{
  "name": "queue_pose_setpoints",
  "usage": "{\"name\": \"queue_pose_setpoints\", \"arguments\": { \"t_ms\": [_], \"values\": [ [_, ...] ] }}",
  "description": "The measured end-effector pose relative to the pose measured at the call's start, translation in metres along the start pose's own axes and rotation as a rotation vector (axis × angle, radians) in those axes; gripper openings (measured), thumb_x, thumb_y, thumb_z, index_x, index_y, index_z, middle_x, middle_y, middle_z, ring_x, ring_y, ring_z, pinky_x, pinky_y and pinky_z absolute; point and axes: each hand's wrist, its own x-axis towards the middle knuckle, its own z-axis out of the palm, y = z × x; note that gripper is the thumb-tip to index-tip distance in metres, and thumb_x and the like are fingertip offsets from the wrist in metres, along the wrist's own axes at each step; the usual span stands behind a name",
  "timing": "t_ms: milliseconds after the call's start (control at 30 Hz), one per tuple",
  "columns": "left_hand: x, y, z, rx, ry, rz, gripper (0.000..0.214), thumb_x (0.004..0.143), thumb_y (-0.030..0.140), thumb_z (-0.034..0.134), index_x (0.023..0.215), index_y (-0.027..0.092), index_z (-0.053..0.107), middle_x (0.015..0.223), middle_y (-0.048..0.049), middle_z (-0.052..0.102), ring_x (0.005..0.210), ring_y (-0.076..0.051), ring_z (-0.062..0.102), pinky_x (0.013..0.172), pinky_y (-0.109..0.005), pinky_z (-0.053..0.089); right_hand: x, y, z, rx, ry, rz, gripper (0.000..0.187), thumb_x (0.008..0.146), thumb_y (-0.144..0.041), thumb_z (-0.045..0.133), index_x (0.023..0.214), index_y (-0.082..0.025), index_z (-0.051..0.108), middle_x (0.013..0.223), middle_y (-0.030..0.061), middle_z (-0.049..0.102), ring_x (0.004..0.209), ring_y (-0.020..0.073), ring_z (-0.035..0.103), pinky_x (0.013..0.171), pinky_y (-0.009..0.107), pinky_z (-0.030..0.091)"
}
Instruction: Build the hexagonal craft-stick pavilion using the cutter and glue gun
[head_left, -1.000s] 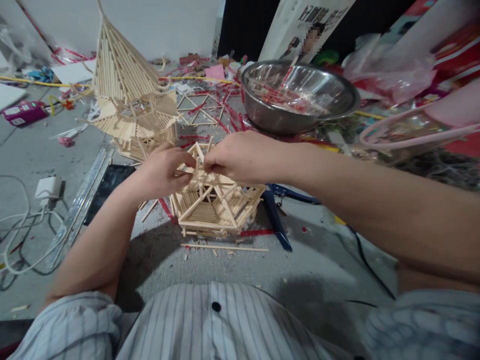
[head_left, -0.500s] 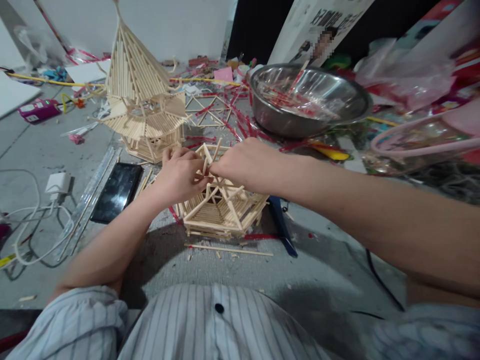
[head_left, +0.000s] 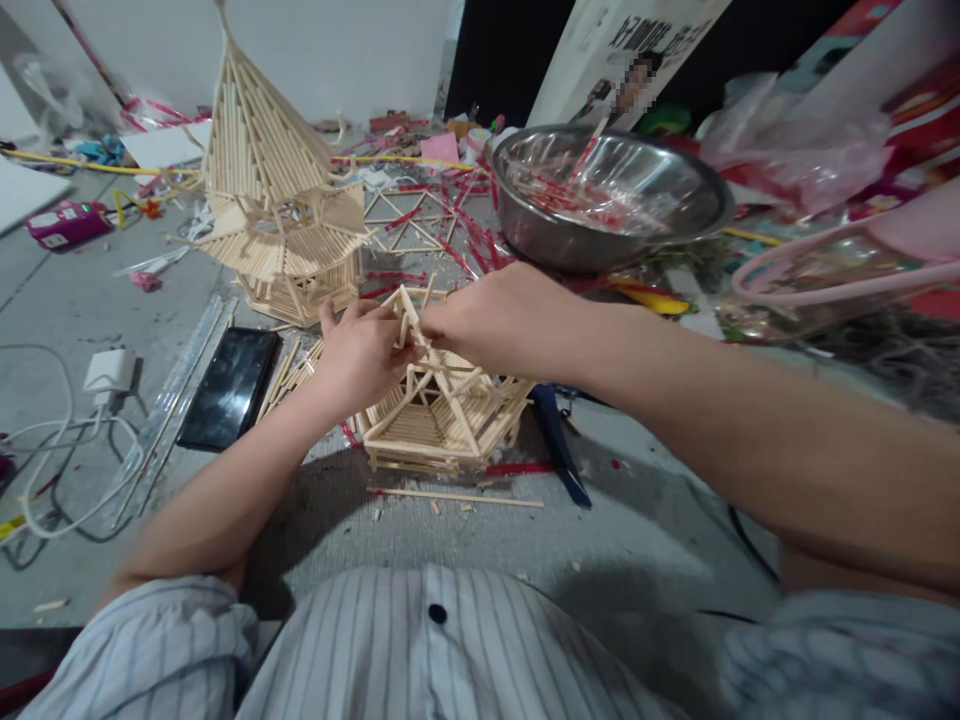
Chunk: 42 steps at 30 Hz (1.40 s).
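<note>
A six-sided model of pale wooden sticks (head_left: 420,425) sits on the grey floor before me, with sticks slanting up to a raised centre. My left hand (head_left: 364,350) is at its left side, thumb and fingertips closed on a stick of the upper frame. My right hand (head_left: 499,318) reaches over from the right, fingers pinched at the top beside the left fingertips. A thin stick tip (head_left: 429,288) shows above them; the right fingertips are partly hidden. Behind to the left stands a taller stick tower (head_left: 274,215) with a pointed roof.
A black phone (head_left: 230,388) and loose sticks (head_left: 281,380) lie at left, near a white charger (head_left: 111,374) with cables. A steel bowl (head_left: 611,245) of red wrappers stands behind right. A dark blue tool (head_left: 559,450) lies beside the model; a single stick (head_left: 461,497) lies in front.
The view has shifted slightly. Both hands stay at the model's top; the sticks between my fingers sit at a slightly different slant, and more of the upper frame shows.
</note>
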Motion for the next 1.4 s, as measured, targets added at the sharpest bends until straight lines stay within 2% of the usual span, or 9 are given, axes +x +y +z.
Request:
{"name": "queue_pose_setpoints", "arguments": {
  "t_ms": [67, 133, 200, 300, 467, 700, 933, 1167, 1400],
  "values": [
    [0.001, -0.001, 0.0, -0.016, -0.001, -0.009, 0.016, 0.089, 0.029, 0.059, 0.079, 0.018, 0.066, 0.107, -0.0085, 0.07, 0.121, -0.034, 0.052, 0.106, -0.069, 0.02, -0.011, 0.007, -0.002, 0.092, 0.078, 0.063, 0.018, 0.087, -0.02, 0.058, 0.099, -0.019, 0.072, 0.092, 0.0072, 0.073, 0.083, 0.0203, 0.065, 0.062, 0.028, 0.032],
    [0.001, -0.001, 0.0, -0.033, -0.002, -0.01, 0.017, 0.089, 0.03, 0.06, 0.077, 0.018, 0.064, 0.109, -0.0076, 0.07, 0.122, -0.033, 0.051, 0.106, -0.07, 0.019, -0.025, 0.019, 0.004, 0.244, 0.275, 0.106, 0.016, 0.087, -0.027, 0.059, 0.093, -0.02, 0.072, 0.088, 0.0056, 0.072, 0.079, 0.0192, 0.064, 0.063, 0.029, 0.034],
    [0.001, 0.0, -0.001, -0.038, 0.008, 0.0, 0.017, 0.09, 0.028, 0.059, 0.077, 0.018, 0.063, 0.109, -0.0068, 0.07, 0.122, -0.033, 0.052, 0.106, -0.07, 0.019, -0.038, 0.032, 0.021, 0.48, 0.561, 0.116, 0.017, 0.089, -0.031, 0.056, 0.086, -0.023, 0.071, 0.08, 0.0028, 0.07, 0.07, 0.0152, 0.06, 0.063, 0.029, 0.037],
    [0.0, 0.003, -0.004, -0.024, 0.005, 0.004, 0.014, 0.089, 0.025, 0.061, 0.078, 0.017, 0.063, 0.11, -0.0075, 0.07, 0.125, -0.033, 0.05, 0.107, -0.069, 0.02, -0.047, 0.048, 0.053, 0.735, 0.744, 0.227, 0.017, 0.086, -0.038, 0.061, 0.081, -0.024, 0.069, 0.07, 0.0001, 0.066, 0.058, 0.0126, 0.05, 0.058, 0.029, 0.037],
    [0.001, 0.007, -0.005, -0.009, 0.031, -0.028, 0.013, 0.087, 0.021, 0.062, 0.075, 0.018, 0.063, 0.109, -0.0069, 0.071, 0.126, -0.033, 0.049, 0.109, -0.07, 0.017, -0.034, 0.057, 0.089, 0.872, 0.633, 0.279, 0.019, 0.082, -0.035, 0.063, 0.09, -0.02, 0.07, 0.083, 0.0031, 0.069, 0.068, 0.0148, 0.057, 0.063, 0.03, 0.043],
    [0.003, 0.01, -0.007, 0.019, 0.01, -0.089, 0.012, 0.086, 0.022, 0.062, 0.076, 0.017, 0.065, 0.109, -0.0067, 0.071, 0.125, -0.031, 0.051, 0.112, -0.068, 0.015, 0.001, 0.069, 0.093, 0.84, 0.438, 0.027, 0.04, 0.072, -0.036, 0.073, 0.108, -0.02, 0.068, 0.112, 0.0086, 0.069, 0.099, 0.0241, 0.063, 0.086, 0.038, 0.048],
    [0.0, 0.005, -0.007, -0.033, 0.032, -0.016, 0.014, 0.089, 0.024, 0.059, 0.079, 0.019, 0.067, 0.107, -0.0068, 0.071, 0.124, -0.032, 0.051, 0.109, -0.071, 0.017, 0.03, 0.071, 0.088, 0.816, 0.324, -0.2, 0.031, 0.073, -0.047, 0.074, 0.09, -0.021, 0.074, 0.106, 0.008, 0.071, 0.106, 0.0258, 0.063, 0.099, 0.043, 0.043],
    [0.001, 0.005, -0.009, -0.034, -0.031, -0.021, 0.015, 0.088, 0.024, 0.061, 0.076, 0.017, 0.066, 0.107, -0.0068, 0.07, 0.122, -0.033, 0.052, 0.108, -0.07, 0.018, 0.035, 0.061, 0.103, 1.063, 0.338, -0.212, 0.02, 0.071, -0.04, 0.073, 0.079, -0.021, 0.074, 0.102, 0.0058, 0.071, 0.1, 0.0225, 0.065, 0.093, 0.039, 0.048],
    [0.001, -0.002, -0.004, -0.007, -0.008, 0.02, 0.016, 0.088, 0.026, 0.06, 0.077, 0.017, 0.067, 0.107, -0.0059, 0.07, 0.121, -0.033, 0.052, 0.106, -0.071, 0.018, 0.032, 0.057, 0.101, 1.046, 0.333, -0.169, 0.014, 0.072, -0.035, 0.069, 0.075, -0.022, 0.071, 0.087, 0.0038, 0.071, 0.089, 0.0206, 0.064, 0.084, 0.036, 0.049]
  ]
}}
